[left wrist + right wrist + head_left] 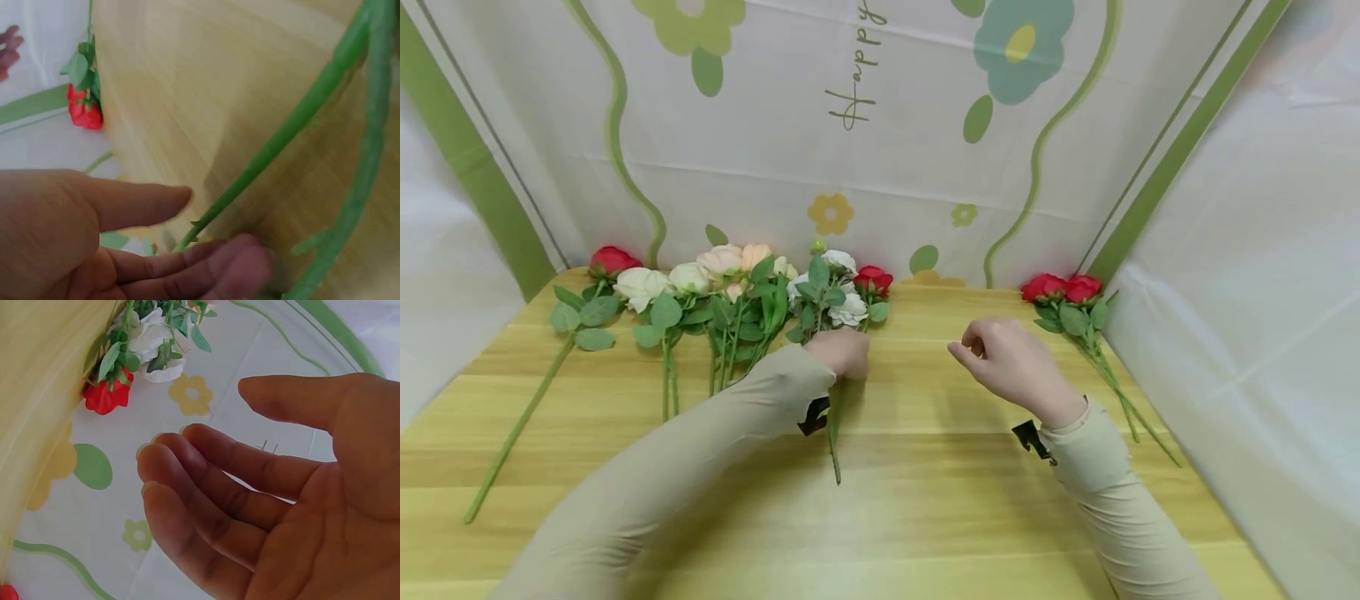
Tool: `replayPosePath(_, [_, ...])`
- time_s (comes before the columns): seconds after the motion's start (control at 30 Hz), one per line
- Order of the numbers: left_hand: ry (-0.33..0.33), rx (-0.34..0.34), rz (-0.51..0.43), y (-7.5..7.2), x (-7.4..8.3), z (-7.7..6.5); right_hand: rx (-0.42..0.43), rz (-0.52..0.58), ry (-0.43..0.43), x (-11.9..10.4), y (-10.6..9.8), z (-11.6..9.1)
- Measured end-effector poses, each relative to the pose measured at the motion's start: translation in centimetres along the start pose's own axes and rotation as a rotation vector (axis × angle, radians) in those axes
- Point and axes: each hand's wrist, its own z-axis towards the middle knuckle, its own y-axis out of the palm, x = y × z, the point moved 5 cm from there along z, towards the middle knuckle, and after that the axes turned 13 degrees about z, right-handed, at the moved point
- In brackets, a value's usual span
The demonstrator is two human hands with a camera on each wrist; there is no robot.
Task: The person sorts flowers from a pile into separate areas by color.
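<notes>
My left hand (844,352) is at the stems just below the white flowers (848,310) and a red rose (872,279). In the left wrist view a green stem (269,153) runs down between the thumb and the bent fingers, with a gap between thumb and fingertips. A second, thicker stem (369,162) passes to the right of that hand. Over the table's right half hovers my right hand (1015,367), loosely curled and holding nothing; the right wrist view shows its palm and relaxed fingers (206,494).
Left of the white flowers lie pale peach roses (722,260), cream roses (642,287) and a long-stemmed red rose (613,260). Red roses (1082,289) lie by the right edge. A printed cloth (910,158) rises behind the wooden table (917,517).
</notes>
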Motion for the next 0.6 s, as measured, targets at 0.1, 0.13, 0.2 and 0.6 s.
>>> replayPosePath(0.1, [-0.011, -0.024, -0.031, 0.3, -0.1, 0.7, -0.013, 0.003, 0.006, 0.2, 0.3, -0.1])
replayPosePath(0.13, [-0.015, -0.032, -0.049, 0.4, -0.1, 0.9, -0.016, 0.005, 0.007, 0.3, 0.3, -0.2])
replayPosePath(0.2, [-0.022, -0.053, -0.089, 0.5, -0.3, 1.3, -0.025, 0.012, 0.008, 0.3, 0.4, -0.2])
replayPosePath(0.6, [-0.008, -0.055, -0.176, 0.0, -1.7, 0.8, -0.09, 0.068, 0.006, 0.4, 1.0, 0.1])
